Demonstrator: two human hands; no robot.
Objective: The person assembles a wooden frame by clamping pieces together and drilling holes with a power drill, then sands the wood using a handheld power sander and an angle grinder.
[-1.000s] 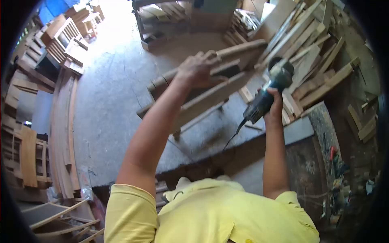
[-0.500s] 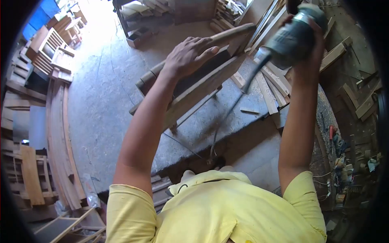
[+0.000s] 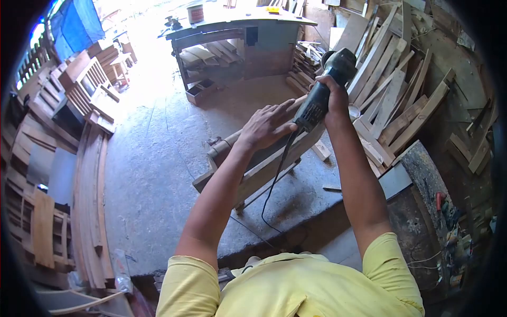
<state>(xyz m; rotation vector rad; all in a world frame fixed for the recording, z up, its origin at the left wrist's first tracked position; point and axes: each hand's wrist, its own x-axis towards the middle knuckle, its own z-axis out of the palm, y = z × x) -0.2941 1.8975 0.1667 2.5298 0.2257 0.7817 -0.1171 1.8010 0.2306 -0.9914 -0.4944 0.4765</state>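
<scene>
My right hand is wrapped round the dark green body of an angle grinder. Its head points up and away from me, over the far end of a wooden frame. A black power cord runs from the grinder's rear down toward my feet. My left hand lies on the frame's rounded upper rail, fingers stretched out, thumb close to the grinder's rear end. Part of that rail is hidden behind the grinder and my left hand.
A workbench stands at the back, bearing a bucket. Many wood offcuts lean and lie on the right. Long boards and wooden chairs line the left. A raised floor edge runs before me.
The grinder has come down and left from the upper right to the frame, now held steadier. My left hand stays on the rail. The view has tilted up, showing the workbench.
</scene>
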